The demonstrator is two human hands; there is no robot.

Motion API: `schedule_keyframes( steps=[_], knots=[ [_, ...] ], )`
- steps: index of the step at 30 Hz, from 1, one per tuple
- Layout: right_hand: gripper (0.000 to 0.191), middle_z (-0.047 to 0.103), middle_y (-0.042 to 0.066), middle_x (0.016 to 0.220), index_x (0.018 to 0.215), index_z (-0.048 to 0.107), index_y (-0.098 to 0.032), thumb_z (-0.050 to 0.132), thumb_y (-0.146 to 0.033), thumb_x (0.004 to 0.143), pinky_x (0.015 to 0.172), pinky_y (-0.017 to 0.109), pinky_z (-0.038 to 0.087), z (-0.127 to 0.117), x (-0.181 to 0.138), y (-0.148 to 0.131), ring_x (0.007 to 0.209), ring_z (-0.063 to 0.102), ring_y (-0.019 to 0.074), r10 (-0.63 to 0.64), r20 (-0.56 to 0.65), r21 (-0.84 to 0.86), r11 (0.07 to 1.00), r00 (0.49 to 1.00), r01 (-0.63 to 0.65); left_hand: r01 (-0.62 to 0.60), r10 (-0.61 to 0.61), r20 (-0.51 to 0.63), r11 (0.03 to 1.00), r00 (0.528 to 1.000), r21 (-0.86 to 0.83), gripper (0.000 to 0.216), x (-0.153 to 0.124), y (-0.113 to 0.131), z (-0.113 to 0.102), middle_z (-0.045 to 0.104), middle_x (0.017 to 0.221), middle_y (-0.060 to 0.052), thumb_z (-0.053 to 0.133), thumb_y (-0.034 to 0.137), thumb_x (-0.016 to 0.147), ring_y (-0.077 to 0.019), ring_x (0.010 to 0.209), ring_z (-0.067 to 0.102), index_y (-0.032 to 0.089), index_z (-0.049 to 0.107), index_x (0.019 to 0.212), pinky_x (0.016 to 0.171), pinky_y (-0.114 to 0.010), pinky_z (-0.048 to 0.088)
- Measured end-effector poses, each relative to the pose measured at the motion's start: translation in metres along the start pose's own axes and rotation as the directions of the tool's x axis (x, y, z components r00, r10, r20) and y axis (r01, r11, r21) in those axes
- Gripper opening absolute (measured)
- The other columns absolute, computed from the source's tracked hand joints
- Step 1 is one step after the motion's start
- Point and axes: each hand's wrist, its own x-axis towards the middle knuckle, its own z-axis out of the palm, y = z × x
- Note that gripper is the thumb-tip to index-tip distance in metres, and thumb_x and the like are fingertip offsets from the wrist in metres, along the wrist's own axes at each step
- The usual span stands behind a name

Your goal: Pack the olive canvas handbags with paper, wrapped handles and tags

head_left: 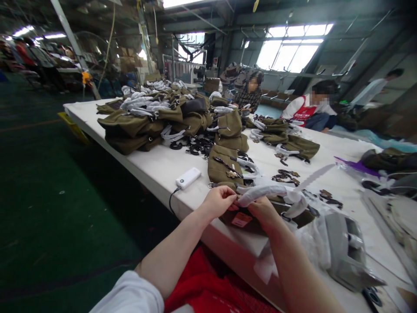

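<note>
My left hand (219, 201) and my right hand (263, 209) are both closed on the white-wrapped strap (265, 191) of an olive-green bag (244, 217) at the near edge of the white table (156, 167). The strap's white wrapping runs to the right, and a loose strip of it sticks up toward the upper right. A red-orange tag shows on the bag under my hands. Another olive bag (223, 167) with a metal ornament lies just behind.
A white power bank (188, 178) with a black cable lies left of my hands. Piles of olive bags (146, 124) cover the far table. Two seated people (309, 111) work at the far side. A grey tool (347, 248) and clear plastic lie right.
</note>
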Motion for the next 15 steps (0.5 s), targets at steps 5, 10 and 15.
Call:
schedule_keyframes(
  steps=[5,10,15],
  knots=[
    [0.026,0.073,0.007,0.074,0.07,0.071,-0.016,0.073,-0.041,0.066,0.066,0.032,0.048,0.003,0.0,0.006,0.07,0.063,0.0231,-0.03,-0.04,-0.049,0.998,0.999,0.028,-0.024,0.022,-0.062,0.999,0.998,-0.033,0.017,0.001,-0.006,0.003,0.068,0.06,0.001,0.072,0.026,0.078,-0.0093,0.047,0.064,0.013,0.06,0.079,0.044,-0.015,0.05],
    [0.025,0.073,0.007,0.076,0.071,0.071,-0.017,0.07,-0.042,0.069,0.067,0.032,0.049,0.002,0.0,0.012,0.073,0.064,0.0233,-0.055,-0.051,-0.086,0.995,0.997,0.05,-0.123,0.127,-0.121,0.992,0.985,0.042,0.012,0.001,-0.013,0.006,0.066,0.058,0.003,0.069,0.023,0.078,-0.0086,0.045,0.063,0.014,0.061,0.076,0.043,-0.015,0.047],
    [0.023,0.069,0.004,0.071,0.067,0.068,-0.016,0.067,-0.038,0.07,0.064,0.03,0.046,0.001,0.002,0.01,0.067,0.059,0.0192,-0.12,-0.052,-0.138,0.984,0.991,0.112,-0.141,0.15,-0.134,0.987,0.98,0.076,0.014,0.003,-0.018,0.008,0.066,0.059,0.002,0.069,0.026,0.078,-0.0082,0.045,0.062,0.014,0.064,0.075,0.044,-0.015,0.047]
  ],
)
